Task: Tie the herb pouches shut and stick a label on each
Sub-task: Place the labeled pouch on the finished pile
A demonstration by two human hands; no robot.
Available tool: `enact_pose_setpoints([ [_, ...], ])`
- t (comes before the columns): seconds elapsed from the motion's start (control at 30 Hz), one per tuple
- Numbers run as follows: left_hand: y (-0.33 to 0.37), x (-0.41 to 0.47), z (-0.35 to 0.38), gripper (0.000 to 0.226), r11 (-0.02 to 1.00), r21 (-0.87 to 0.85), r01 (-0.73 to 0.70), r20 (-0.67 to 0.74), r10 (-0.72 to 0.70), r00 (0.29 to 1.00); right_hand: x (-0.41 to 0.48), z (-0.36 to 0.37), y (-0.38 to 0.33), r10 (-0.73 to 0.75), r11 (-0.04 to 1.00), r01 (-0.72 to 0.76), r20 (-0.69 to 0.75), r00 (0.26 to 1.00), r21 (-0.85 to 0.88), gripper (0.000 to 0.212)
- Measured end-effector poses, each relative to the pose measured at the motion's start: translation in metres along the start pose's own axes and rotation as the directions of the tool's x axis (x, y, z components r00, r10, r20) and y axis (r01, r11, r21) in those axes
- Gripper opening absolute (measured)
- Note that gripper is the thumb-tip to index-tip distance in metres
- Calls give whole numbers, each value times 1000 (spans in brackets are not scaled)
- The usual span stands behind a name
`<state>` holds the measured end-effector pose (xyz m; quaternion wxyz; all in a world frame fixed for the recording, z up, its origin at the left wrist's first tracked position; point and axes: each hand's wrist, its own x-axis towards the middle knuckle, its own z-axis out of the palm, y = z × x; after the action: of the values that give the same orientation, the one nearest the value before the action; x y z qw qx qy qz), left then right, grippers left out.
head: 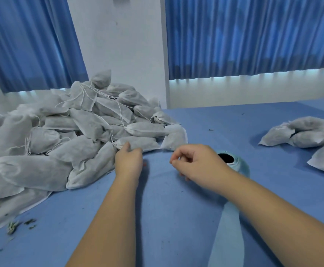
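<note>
A big heap of white herb pouches [65, 132] with loose drawstrings covers the left of the blue table [176, 218]. At the heap's near right edge lies one pouch [143, 142]; my left hand [128, 160] grips its front edge near the neck, thumb on top and fingers curled. My right hand [195, 163] hovers just right of it, over the table, with fingers loosely curled and nothing seen in them. Behind that hand stands a pale blue label roll [238, 164], partly hidden, its strip [226, 228] trailing toward me under my right forearm.
A smaller group of flat pouches [301, 133] lies at the far right. Loose herb crumbs [14, 226] are scattered at the near left edge of the heap. Blue curtains [253, 35] and a white wall close off the back.
</note>
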<state>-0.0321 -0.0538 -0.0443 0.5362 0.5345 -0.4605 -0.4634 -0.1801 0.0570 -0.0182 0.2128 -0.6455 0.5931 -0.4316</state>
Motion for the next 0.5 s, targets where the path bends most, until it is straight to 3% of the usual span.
enact_pose_setpoints([
  [0.3,17,-20,-9,32,983,-69,-173,-175,159,972,-3,-13,-11,-30,997,35,-64,997,74,22],
  [0.37,27,-28,-10,35,984,-80,-158,-98,150,984,-4,-20,-18,-48,994,60,-132,990,86,24],
  [0.43,38,-41,-11,32,984,-84,-157,99,165,981,-5,-27,-25,-100,992,114,-221,970,50,24],
  [0.5,51,-55,-12,30,983,-83,-162,315,181,932,-9,-34,-29,-171,985,170,-224,959,-25,30],
])
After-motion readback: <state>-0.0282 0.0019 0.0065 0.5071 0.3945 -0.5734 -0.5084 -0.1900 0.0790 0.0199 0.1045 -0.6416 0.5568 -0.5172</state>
